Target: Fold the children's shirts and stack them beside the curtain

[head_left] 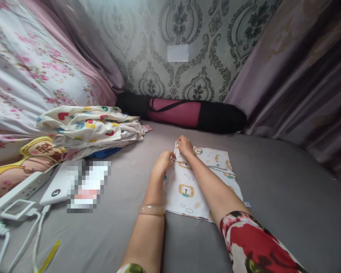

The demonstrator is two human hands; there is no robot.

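A white cloth [186, 189] with tan and green prints lies on the grey sheet, its far part folded over toward me. My left hand [165, 161] is at the cloth's left edge near the fold, its fingers bent in against the fabric. Just beyond it, my right hand [184, 145] pinches the far left corner of the folded part. My right forearm crosses over the middle of the cloth. A bangle circles my left forearm.
Crumpled patterned clothes [88, 123] are piled at the left. Nearer stand a power strip [25, 189] with cables, a white device [61, 185] and a blurred-out object [92, 185]. A long black and pink bag [176, 112] lies along the wall. Curtains hang on both sides.
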